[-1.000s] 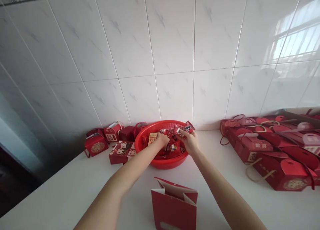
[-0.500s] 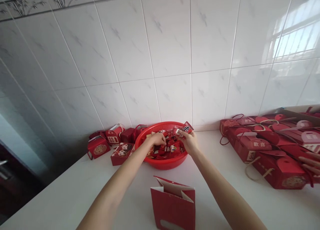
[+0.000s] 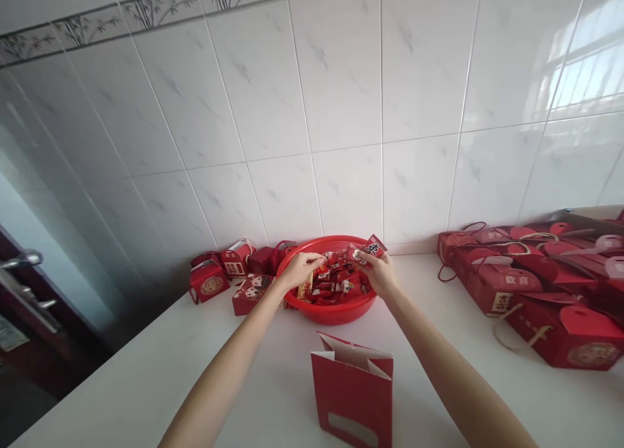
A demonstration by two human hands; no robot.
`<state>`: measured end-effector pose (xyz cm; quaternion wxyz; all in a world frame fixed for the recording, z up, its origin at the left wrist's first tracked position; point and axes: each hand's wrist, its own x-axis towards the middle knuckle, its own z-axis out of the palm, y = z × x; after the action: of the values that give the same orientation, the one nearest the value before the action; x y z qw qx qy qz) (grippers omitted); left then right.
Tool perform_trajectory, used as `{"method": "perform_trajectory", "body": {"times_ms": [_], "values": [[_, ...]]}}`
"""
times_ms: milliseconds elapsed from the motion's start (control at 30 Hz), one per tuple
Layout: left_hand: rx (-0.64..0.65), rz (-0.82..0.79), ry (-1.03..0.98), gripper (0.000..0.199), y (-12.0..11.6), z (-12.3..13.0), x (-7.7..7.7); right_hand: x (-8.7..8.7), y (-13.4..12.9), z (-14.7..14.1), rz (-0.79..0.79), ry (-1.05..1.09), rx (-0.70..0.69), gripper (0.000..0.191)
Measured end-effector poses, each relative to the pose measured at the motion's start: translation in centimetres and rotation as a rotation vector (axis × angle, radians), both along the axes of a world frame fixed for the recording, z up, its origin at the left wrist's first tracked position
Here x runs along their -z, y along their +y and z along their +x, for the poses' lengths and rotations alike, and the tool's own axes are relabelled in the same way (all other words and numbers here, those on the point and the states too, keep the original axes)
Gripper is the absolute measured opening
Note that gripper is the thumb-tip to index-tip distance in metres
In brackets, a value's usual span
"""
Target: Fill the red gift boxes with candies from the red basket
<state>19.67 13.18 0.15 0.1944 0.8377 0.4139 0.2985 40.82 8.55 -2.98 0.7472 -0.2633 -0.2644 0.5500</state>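
Note:
Over the left rim of a red plastic basket [image 3: 336,315], my left hand [image 3: 303,269] is closed in a pinch. Whatever sits between its fingertips is too small to make out. My right hand [image 3: 383,276], at the basket's right side, grips red wrapped snack packets [image 3: 371,248] with white lettering. Many small candies [image 3: 331,285] in red and gold wrappers lie inside the basket. Nearer to me, between my forearms, a red paper gift bag [image 3: 353,389] stands upright with its top open and a pale window low on its front.
Small red gift boxes [image 3: 207,280] cluster left of the basket against the tiled wall [image 3: 346,188]. Rows of red handled boxes [image 3: 507,282] fill the white table's [image 3: 253,383] right side. A door with a metal handle [image 3: 22,259] is at far left.
My left hand has risen from among the candies to the rim level. My right hand still holds the packets. The view has turned left, and another person's hand at the right edge is gone.

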Motion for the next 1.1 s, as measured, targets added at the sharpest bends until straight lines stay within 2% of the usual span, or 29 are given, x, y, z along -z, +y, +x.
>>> {"method": "perform_trajectory", "body": {"times_ms": [100, 167, 233, 333, 367, 433, 533, 667, 767, 900, 1100], "values": [[0.005, 0.033, -0.219, 0.045, -3.1, 0.0, -1.8, -0.3, -0.3, 0.1, 0.006, -0.003, -0.019, 0.032], [0.074, 0.002, -0.303, 0.042, -6.4, -0.2, -3.6, -0.5, -0.5, 0.1, 0.018, -0.009, -0.033, 0.03], [0.202, -0.027, -0.331, 0.038, -10.2, -0.5, -5.5, -0.8, -0.7, 0.1, 0.022, -0.016, -0.037, 0.028], [0.479, -0.036, -0.214, 0.031, -15.1, -1.1, -7.6, -1.1, -1.0, 0.2, 0.016, -0.032, -0.034, 0.026], [0.539, -0.035, -0.147, 0.027, -16.2, -1.1, -7.9, -1.1, -1.1, 0.1, 0.013, -0.037, -0.035, 0.025], [0.572, -0.014, -0.056, 0.022, -17.4, -0.8, -7.7, -1.3, -1.2, 0.1, 0.005, -0.045, -0.036, 0.024], [0.532, 0.009, 0.03, 0.023, -17.2, 0.4, -6.2, -1.4, -1.4, 0.1, 0.007, -0.066, -0.035, 0.022], [0.504, 0.092, 0.051, 0.029, -15.5, 1.9, -4.2, -1.4, -1.4, 0.1, 0.003, -0.074, -0.028, 0.021], [0.433, 0.216, 0.02, 0.03, -14.4, 2.2, -3.4, -1.5, -1.4, 0.2, -0.022, -0.073, -0.025, 0.02], [0.311, 0.368, -0.079, 0.022, -12.9, 1.4, -3.0, -2.5, -1.7, 0.8, -0.019, -0.094, -0.042, 0.021], [0.254, 0.252, -0.079, 0.012, -10.8, 0.6, -2.1, -5.6, -3.7, 2.2, 0.135, -0.138, -0.05, 0.018]]}}
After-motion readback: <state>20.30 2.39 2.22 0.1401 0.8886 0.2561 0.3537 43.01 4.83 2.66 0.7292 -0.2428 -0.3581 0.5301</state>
